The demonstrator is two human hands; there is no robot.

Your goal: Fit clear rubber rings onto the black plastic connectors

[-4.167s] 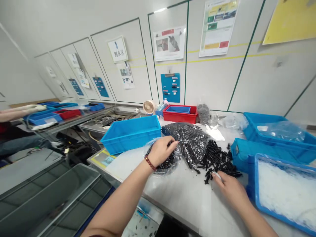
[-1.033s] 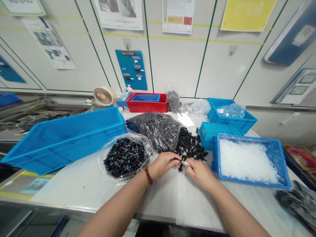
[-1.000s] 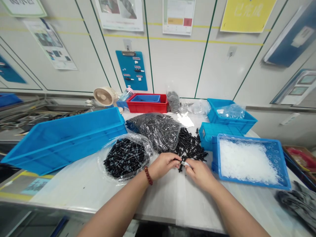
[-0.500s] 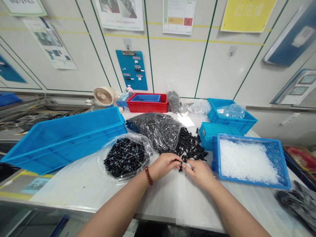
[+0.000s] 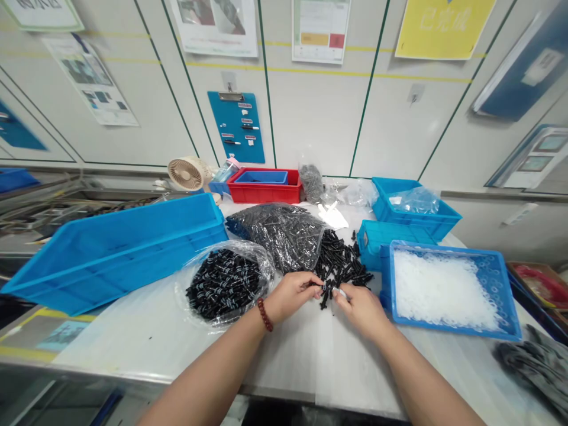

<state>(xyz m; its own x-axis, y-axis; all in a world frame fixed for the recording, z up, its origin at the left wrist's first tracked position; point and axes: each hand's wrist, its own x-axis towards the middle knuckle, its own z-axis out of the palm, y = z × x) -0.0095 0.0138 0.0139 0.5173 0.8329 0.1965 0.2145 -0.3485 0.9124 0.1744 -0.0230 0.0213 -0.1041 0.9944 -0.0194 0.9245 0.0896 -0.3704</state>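
My left hand (image 5: 296,294), with a beaded bracelet on its wrist, is closed at the front edge of a loose pile of black parts (image 5: 339,260); what its fingertips pinch is too small to name. Just to its right, my right hand (image 5: 360,307) is closed on a small white piece (image 5: 339,293). A narrow gap separates the two hands. Behind them lies a clear bag of black parts (image 5: 284,234). An open plastic bag (image 5: 226,278) of black parts with pale rings sits to the left. At the right, a blue bin (image 5: 452,290) holds many white rings.
A long blue bin (image 5: 119,248) stands at the left. Red (image 5: 266,192) and teal bins (image 5: 394,236), a small fan (image 5: 186,173) and a white glove (image 5: 332,216) are at the back. Dark cloth (image 5: 532,367) lies at the right edge.
My hands have moved slightly apart, the left a little up and left. The small white piece stays in my right hand.
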